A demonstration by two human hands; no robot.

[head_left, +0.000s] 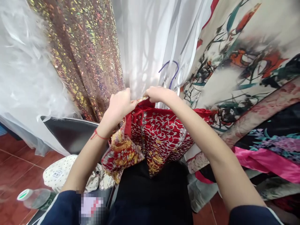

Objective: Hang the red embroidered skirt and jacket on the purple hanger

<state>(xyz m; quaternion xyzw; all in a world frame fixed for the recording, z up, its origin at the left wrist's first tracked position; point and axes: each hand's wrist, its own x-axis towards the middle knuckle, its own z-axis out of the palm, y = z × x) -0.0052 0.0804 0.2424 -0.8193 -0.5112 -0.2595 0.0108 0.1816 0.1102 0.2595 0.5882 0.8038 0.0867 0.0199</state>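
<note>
A red garment [161, 131] with silver and gold embroidery hangs down in front of me, over my dark-clothed lap. My left hand [120, 101], with a red string on its wrist, is closed on the garment's gold-patterned edge. Close beside it, my right hand [158, 93] grips the same edge a little farther right. A short strip of that edge shows between the two hands. Just behind my right hand rises the purple hook of a hanger [177, 73]. The fingertips of both hands are largely hidden behind the cloth.
Sequinned fabric [86, 47], white feathery material [25, 56] and white sheer cloth [142, 40] hang ahead. Floral garments [253, 72] crowd the right side. At left are a dark chair-like panel [70, 132], a dotted white cloth item [58, 170] and a plastic bottle [38, 197].
</note>
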